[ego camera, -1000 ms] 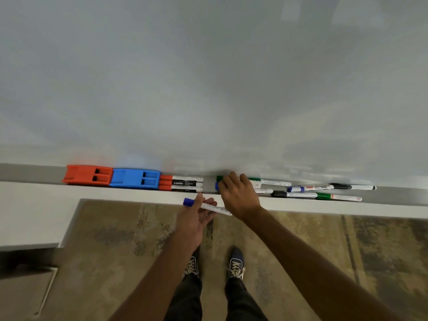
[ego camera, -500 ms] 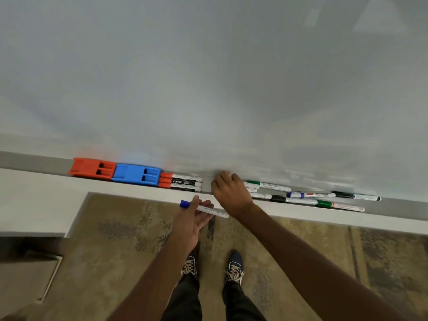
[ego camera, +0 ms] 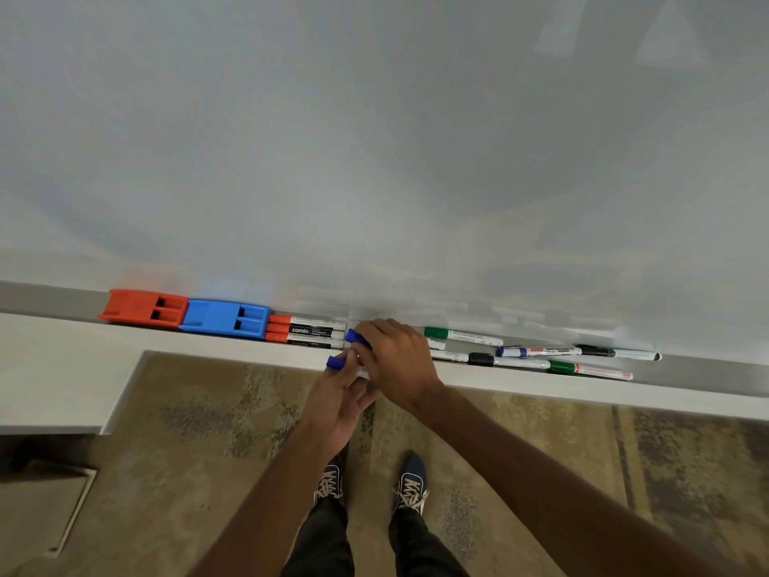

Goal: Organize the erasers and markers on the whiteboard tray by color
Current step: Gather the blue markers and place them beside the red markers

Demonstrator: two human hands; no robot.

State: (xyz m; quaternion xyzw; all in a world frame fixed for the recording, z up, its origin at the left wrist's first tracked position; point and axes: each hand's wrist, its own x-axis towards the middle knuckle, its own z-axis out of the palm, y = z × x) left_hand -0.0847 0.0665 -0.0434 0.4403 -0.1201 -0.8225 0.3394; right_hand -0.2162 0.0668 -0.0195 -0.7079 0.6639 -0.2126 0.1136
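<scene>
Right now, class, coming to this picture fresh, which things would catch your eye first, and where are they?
The bright orange eraser and blue eraser sit end to end at the left of the tray, three orange-capped markers beside them. Mid-tray, the left hand grips the nearer blue marker and the right hand the farther blue marker. Rightward, loose markers capped green, black and blue lie jumbled.

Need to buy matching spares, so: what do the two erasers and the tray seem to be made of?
The orange eraser and blue eraser look like moulded plastic with a satin finish: uniform colour, crisp edges, rectangular slots. The tray is a flat grey matte strip, perhaps aluminium or painted metal; the picture leaves that open.
</scene>
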